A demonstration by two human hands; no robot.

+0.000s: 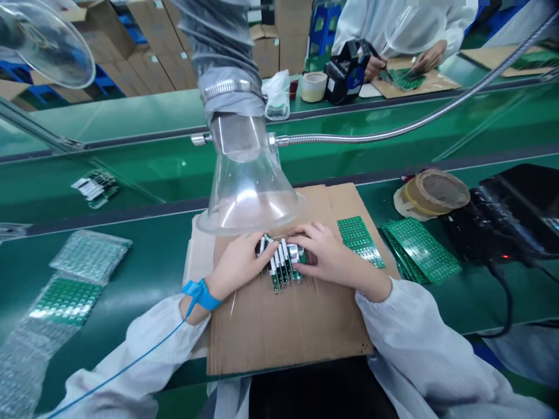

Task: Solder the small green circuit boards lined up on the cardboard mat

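Gripping small boards [283, 263] between left hand [239, 261] and right hand [326, 256], on cardboard [283, 331]; clear hood [250, 198] close in front, green sheets [425, 247] right, bubble wrap [91, 251] left.

A clear, cone-shaped plastic hood [251, 198] is joined to a grey, wrinkled duct [218, 43]. A wide tan tape roll [419, 198] is set beside a black, box-shaped device [487, 227] marked by a red light [505, 256]. Brown cardboard boxes [152, 61] are stacked beyond the green far bench [144, 113].

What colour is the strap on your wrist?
The wrist strap is bright blue; the head view shows it best.
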